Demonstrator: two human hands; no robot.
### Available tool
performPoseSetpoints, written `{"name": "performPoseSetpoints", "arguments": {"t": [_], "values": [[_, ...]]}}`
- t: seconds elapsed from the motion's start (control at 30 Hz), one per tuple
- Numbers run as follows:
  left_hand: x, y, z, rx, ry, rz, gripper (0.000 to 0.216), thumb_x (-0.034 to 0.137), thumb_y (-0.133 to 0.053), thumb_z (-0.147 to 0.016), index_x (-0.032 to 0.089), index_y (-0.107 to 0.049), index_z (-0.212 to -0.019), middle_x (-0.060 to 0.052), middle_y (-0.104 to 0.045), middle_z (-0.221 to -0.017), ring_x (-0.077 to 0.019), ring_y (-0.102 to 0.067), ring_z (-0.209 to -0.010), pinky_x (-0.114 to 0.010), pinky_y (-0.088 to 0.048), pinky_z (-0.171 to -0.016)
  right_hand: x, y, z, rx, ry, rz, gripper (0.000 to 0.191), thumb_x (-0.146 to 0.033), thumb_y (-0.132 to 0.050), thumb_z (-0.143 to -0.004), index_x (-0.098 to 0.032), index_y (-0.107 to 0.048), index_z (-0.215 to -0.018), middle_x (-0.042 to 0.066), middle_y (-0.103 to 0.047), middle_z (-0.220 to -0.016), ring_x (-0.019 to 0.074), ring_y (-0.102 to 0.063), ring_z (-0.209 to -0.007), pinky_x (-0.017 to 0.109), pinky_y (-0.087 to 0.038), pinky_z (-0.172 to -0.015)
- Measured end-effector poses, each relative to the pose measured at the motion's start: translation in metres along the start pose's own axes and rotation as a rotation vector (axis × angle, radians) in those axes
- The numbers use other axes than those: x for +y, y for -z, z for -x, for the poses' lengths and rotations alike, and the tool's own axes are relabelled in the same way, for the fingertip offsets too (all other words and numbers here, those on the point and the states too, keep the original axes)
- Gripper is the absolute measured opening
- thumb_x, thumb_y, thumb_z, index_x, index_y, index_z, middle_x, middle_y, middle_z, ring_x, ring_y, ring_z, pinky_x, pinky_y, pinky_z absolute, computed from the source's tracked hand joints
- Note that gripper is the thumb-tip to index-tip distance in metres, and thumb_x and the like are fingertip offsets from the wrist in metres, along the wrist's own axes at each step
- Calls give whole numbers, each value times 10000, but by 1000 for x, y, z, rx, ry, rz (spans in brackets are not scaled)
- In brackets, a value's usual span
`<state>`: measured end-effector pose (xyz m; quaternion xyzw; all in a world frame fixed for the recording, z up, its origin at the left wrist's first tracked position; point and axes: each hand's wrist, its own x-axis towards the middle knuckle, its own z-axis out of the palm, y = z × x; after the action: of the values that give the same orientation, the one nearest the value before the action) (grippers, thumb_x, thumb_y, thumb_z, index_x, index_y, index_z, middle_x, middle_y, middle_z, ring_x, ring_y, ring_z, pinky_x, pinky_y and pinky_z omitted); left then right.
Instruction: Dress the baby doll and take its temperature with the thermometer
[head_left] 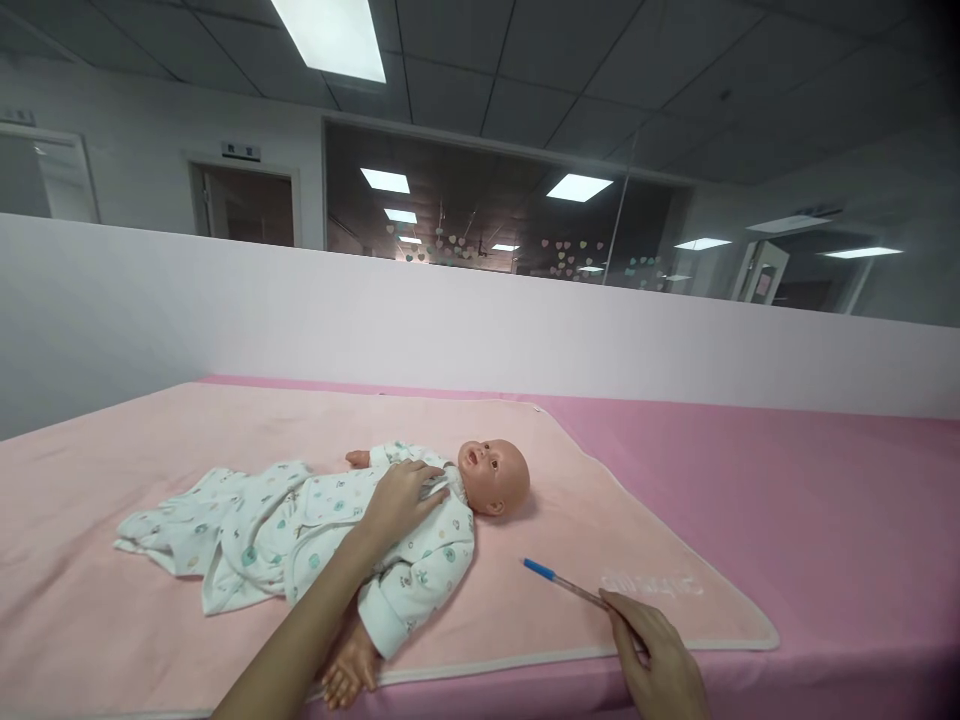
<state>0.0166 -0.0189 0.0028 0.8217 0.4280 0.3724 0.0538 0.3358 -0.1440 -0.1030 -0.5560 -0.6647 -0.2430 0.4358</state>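
A baby doll lies on its back on a pale pink blanket, its head toward the right. It wears a white patterned gown with long sleeves. My left hand rests on the doll's upper chest by the collar, fingers stretched out and thumb apart from them. At the lower right, my right hand is closed round the end of a pen with a blue tip end, which points left toward the doll. The pen is just above or on the blanket; I cannot tell which.
Under the blanket a darker pink cover spreads over the table to the right. A low white partition stands behind it. Beyond are a doorway and a large window with ceiling lights.
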Motion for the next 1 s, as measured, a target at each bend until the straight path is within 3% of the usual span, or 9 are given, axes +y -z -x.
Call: {"name": "performPoseSetpoints", "arguments": {"t": [0.1,0.23,0.33,0.43,0.57,1.0], "values": [[-4,0,-1,17,47,54,283,361,-434,-794,204,-652,-881,-66,-647,-887,-225,-549,-853,-316,-381,-759,-11,-4,-17,20,-37,20,225,-273,-430,-764,-235,-644,-824,84,-647,-901,247,-616,-794,420,-534,-631],[-6,2,-1,44,49,131,250,321,-459,-774,207,-666,-855,-51,-664,-870,-219,-564,-837,-300,-389,-752,-78,-19,-78,55,-89,-187,212,-226,-447,-777,-217,-625,-890,72,-633,-936,211,-596,-856,338,-523,-663],[-9,0,-1,53,50,173,251,302,-465,-767,210,-670,-879,-42,-671,-891,-214,-576,-855,-288,-395,-760,-134,-55,-125,-48,2,-507,227,-143,-434,-776,-206,-611,-904,39,-651,-801,162,-606,-717,259,-505,-593],[-12,0,-3,47,71,226,276,252,-465,-754,206,-656,-949,-38,-674,-911,-201,-593,-833,-271,-409,-730,-168,-100,-151,-36,21,-525,279,-46,-423,-698,-206,-616,-821,23,-632,-755,161,-584,-726,279,-485,-657],[-13,2,-3,29,63,293,310,189,-459,-728,189,-648,-973,-38,-677,-896,-192,-598,-789,-265,-416,-709,-178,-134,-149,-77,-3,-549,324,-12,-394,-639,-177,-597,-831,43,-586,-807,155,-552,-747,268,-468,-672],[-11,5,-1,8,117,439,281,286,-497,-741,177,-653,-947,-46,-671,-911,-200,-591,-825,-275,-433,-747,-176,-135,-134,112,-47,-713,336,-28,-348,-717,-180,-577,-910,53,-554,-850,150,-540,-811,269,-469,-742]]}}
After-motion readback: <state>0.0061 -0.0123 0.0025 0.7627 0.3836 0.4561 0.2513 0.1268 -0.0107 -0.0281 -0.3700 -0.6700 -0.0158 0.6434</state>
